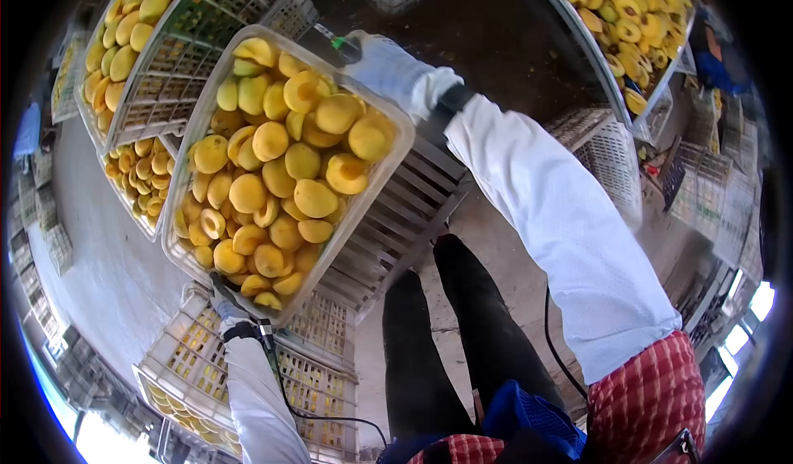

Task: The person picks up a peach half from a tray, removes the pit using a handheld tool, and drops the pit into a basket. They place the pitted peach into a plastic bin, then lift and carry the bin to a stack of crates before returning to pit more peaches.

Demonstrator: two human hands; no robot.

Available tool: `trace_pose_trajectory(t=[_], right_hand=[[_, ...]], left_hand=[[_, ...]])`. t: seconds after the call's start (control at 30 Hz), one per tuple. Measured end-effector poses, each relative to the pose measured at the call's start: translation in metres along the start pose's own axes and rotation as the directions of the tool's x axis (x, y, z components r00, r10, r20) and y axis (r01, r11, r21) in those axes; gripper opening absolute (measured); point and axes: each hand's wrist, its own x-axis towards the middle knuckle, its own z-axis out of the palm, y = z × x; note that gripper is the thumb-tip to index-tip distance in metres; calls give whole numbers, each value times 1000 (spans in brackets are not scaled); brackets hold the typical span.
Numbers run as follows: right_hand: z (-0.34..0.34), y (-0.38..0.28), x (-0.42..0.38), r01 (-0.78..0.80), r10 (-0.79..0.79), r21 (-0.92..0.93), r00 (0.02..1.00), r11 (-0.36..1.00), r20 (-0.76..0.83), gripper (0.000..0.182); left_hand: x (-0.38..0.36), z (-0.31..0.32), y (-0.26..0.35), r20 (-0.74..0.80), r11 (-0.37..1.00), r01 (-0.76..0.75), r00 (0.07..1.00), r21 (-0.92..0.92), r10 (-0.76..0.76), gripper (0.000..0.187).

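A clear plastic crate (396,138), tilted in this view and heaped with halved yellow peaches (281,179), is between my two hands. Wearing a dark-fingered glove, my left hand (226,300) has its fingers closed on the crate's near left corner. At the opposite rim is my right hand (372,61), in a pale glove and curled shut. From that hand juts a small tool (334,41) with a green part and a thin metal end. The right fingers are partly hidden behind the crate's edge.
Crates of peach halves (132,42) are stacked at the left, with a lattice crate (194,340) below. Under the clear crate shows a slatted stand (396,208). A metal-edged table (607,84) heaped with peaches is upper right; a white crate (607,166) stands below it. A black cable (330,418) crosses near my legs.
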Motion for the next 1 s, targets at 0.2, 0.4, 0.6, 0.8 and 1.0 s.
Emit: trace_pose_trajectory(t=[0.2,0.4,0.6,0.8,1.0], right_hand=[[-59,91,-297,-337,441,331,838,881,-320,31],[-62,103,-681,-885,872,50,444,463,-204,47],[-16,84,-905,-974,1000,227,12,14,-11,46],[30,45,-1003,-644,948,754,142,-130,284,24],[45,79,-1138,-569,893,807,267,-157,362,28]], left_hand=[[-74,18,49,457,901,365,859,-235,-229,84],[-70,-25,2,83,997,31,996,76,-37,72],[-190,0,-24,342,991,10,938,137,-56,34],[-294,45,-82,606,911,258,684,322,-407,34],[-454,73,-106,706,913,-26,644,406,-296,34]])
